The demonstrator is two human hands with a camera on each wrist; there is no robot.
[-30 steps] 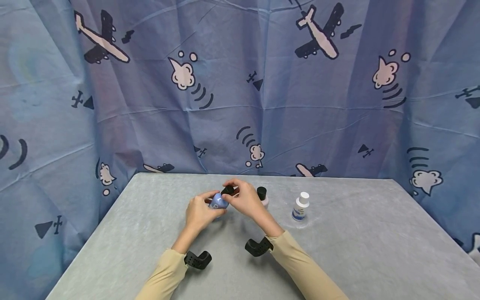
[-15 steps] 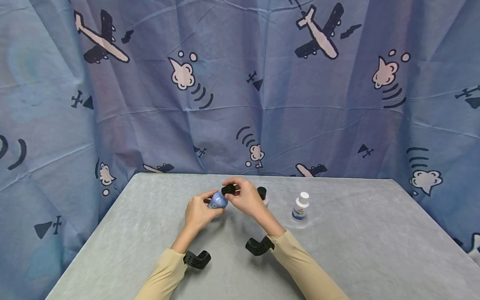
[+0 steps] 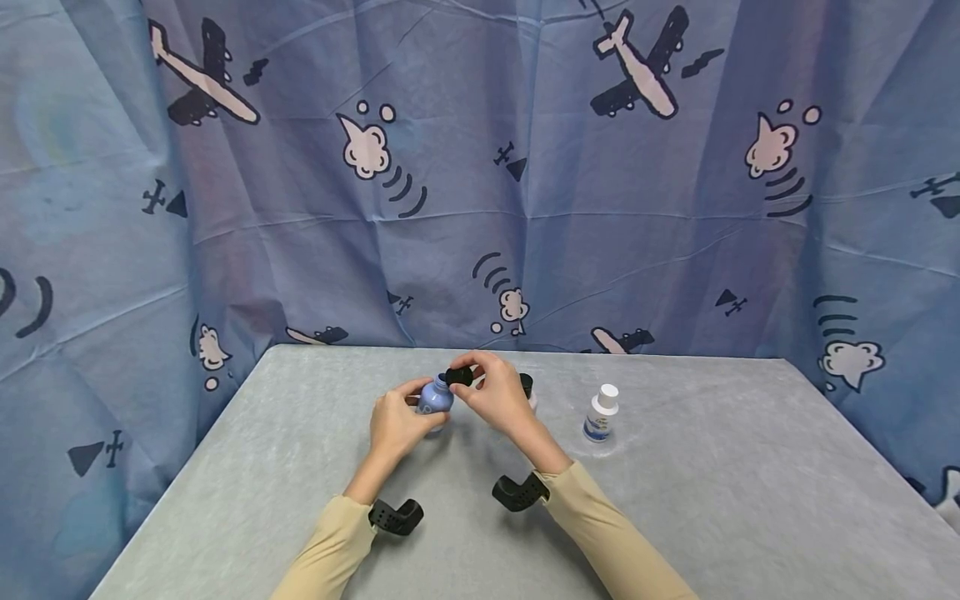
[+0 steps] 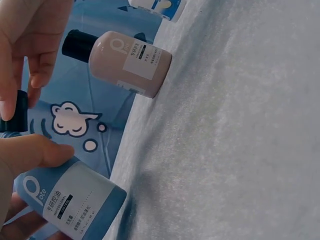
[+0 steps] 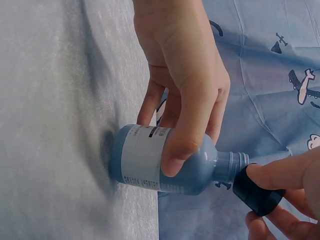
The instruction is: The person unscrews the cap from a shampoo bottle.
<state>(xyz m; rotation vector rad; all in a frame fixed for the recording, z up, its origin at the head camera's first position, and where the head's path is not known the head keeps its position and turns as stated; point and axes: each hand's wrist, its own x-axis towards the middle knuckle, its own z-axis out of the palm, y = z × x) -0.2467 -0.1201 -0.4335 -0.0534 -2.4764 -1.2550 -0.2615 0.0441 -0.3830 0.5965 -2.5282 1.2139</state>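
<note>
My left hand [image 3: 396,423] grips a small blue bottle [image 3: 435,398] round its body, close over the table. The right wrist view shows the bottle's bare threaded neck [image 5: 232,164]. Between thumb and fingers my right hand [image 3: 497,396] pinches a black screw cap [image 5: 257,192], tilted, with its edge right at the neck's mouth. Pale print marks the bottle's label [image 4: 75,200] in the left wrist view. Just behind my right hand stands a pink bottle [image 4: 130,62] with a black cap, largely hidden in the head view.
A white bottle [image 3: 600,414] with a white cap and blue label stands upright to the right of my right hand. The pale grey table [image 3: 712,483] ends at a blue patterned curtain [image 3: 450,167]. Black wrist mounts [image 3: 397,518] hang below both wrists.
The black cap has come away from the blue bottle's neck and shifted slightly right with my right hand. The bottle has turned more upright in my left hand, baring its neck.
</note>
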